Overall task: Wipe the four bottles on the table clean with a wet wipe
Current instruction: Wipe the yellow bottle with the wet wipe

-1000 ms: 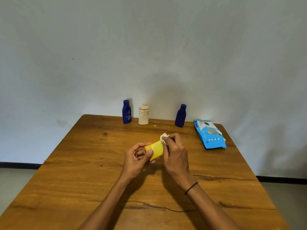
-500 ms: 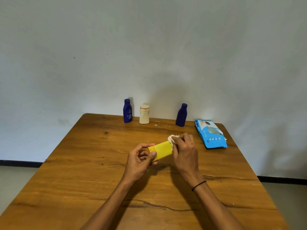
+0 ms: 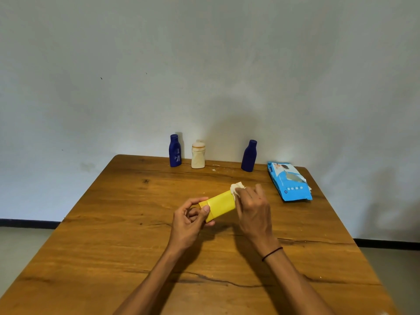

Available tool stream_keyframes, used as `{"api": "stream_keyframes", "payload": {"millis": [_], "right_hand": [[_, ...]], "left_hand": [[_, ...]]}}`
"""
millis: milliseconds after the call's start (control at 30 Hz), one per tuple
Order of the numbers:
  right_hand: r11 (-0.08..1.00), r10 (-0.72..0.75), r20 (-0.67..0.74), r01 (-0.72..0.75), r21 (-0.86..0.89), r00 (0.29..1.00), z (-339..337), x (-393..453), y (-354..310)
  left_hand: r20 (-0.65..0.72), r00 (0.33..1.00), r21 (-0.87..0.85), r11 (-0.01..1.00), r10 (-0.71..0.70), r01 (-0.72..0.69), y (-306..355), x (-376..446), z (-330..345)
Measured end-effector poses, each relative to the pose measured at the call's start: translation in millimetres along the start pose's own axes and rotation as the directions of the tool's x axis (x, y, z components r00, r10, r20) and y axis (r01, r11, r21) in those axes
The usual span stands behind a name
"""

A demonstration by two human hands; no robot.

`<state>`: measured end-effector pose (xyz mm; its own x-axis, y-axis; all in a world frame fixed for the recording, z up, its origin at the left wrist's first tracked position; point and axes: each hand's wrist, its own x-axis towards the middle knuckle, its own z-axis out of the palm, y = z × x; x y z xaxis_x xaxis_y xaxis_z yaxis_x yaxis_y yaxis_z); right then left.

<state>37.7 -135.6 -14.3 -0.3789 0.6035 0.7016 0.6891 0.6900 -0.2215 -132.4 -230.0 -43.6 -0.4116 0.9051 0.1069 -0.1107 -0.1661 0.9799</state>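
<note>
A yellow bottle (image 3: 221,205) lies sideways in the air above the table's middle. My left hand (image 3: 188,221) grips its cap end between thumb and fingers. My right hand (image 3: 252,209) holds a crumpled white wet wipe (image 3: 236,188) wrapped round the bottle's far end. At the table's back edge stand a dark blue bottle (image 3: 175,151), a cream bottle (image 3: 198,155) right beside it, and a second dark blue bottle (image 3: 249,156) further right.
A blue pack of wet wipes (image 3: 289,181) lies at the back right of the wooden table (image 3: 113,223). A grey wall rises directly behind the bottles. Floor shows past both side edges of the table.
My right hand with the wipe has slid rightward along the yellow bottle to its far end, uncovering more of the yellow body. The left hand has kept its grip on the cap end.
</note>
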Motion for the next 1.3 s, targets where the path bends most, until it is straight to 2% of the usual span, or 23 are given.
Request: {"api": "stream_keyframes", "payload": {"millis": [133,200,267,333,433,500,700,767,833,900,967,1033,1200,1300], "right_hand": [[0.972,0.044,0.078,-0.061,0.226,0.996,9.2,-7.1,-30.6],[0.962,0.022,0.114,-0.053,0.269,0.993,11.7,-12.6,-38.8],[0.970,-0.054,0.104,0.027,0.242,0.993,10.0,-15.3,-36.1],[0.989,-0.052,0.072,0.042,0.143,0.996,8.0,-10.8,-21.8],[0.991,0.133,0.020,-0.134,0.008,0.991,6.0,2.9,5.1],[0.986,0.169,0.010,-0.169,-0.005,0.986,5.2,8.6,9.7],[0.979,-0.055,0.179,0.019,0.202,0.982,16.2,-6.1,-33.2],[0.970,-0.152,0.159,0.117,0.212,0.975,16.1,-6.4,-30.5],[0.969,-0.213,0.109,0.196,0.147,0.971,14.1,-2.8,-15.8],[0.991,-0.128,0.065,0.126,0.036,0.990,13.0,5.3,5.0],[0.998,0.051,0.055,-0.049,-0.034,0.997,12.1,12.6,20.7],[0.995,0.093,0.052,-0.091,-0.046,0.994,10.7,15.4,19.8],[0.983,-0.177,0.079,0.173,0.057,0.981,17.3,-8.1,-30.5],[0.957,-0.288,0.159,0.279,0.073,0.945,19.2,-22.8,-28.4]], "left_hand": [[0.006,1.000,-0.026,1.000,0.008,-0.008,1.5,-2.8,10.4],[0.007,1.000,-0.047,0.999,0.005,-0.005,1.4,-5.3,11.1],[0.001,1.000,-0.057,0.998,-0.001,0.001,-0.3,-6.3,7.7],[-0.014,1.000,-0.063,0.998,-0.012,0.011,-2.6,-6.0,4.6],[-0.031,0.999,-0.052,0.998,-0.021,0.020,-4.1,-5.1,3.4],[-0.034,0.999,-0.042,0.999,-0.019,0.018,-4.2,-4.2,4.6],[-0.022,0.999,-0.056,0.998,-0.024,0.023,-3.0,-4.3,12.7],[-0.023,0.999,-0.071,0.997,-0.042,0.040,-2.9,-6.2,11.6],[-0.033,0.998,-0.077,0.996,-0.056,0.053,-4.6,-6.6,8.0],[-0.048,0.997,-0.062,0.997,-0.055,0.052,-5.1,-5.9,4.3],[-0.056,0.997,-0.047,0.998,-0.050,0.047,-4.5,-5.1,3.5],[-0.062,0.997,-0.033,0.999,-0.045,0.043,-3.3,-4.6,5.1],[-0.078,0.994,-0.092,0.993,-0.079,0.072,1.0,-8.1,17.3],[-0.115,0.984,-0.174,0.978,-0.139,0.118,3.4,-11.8,20.7]]}}
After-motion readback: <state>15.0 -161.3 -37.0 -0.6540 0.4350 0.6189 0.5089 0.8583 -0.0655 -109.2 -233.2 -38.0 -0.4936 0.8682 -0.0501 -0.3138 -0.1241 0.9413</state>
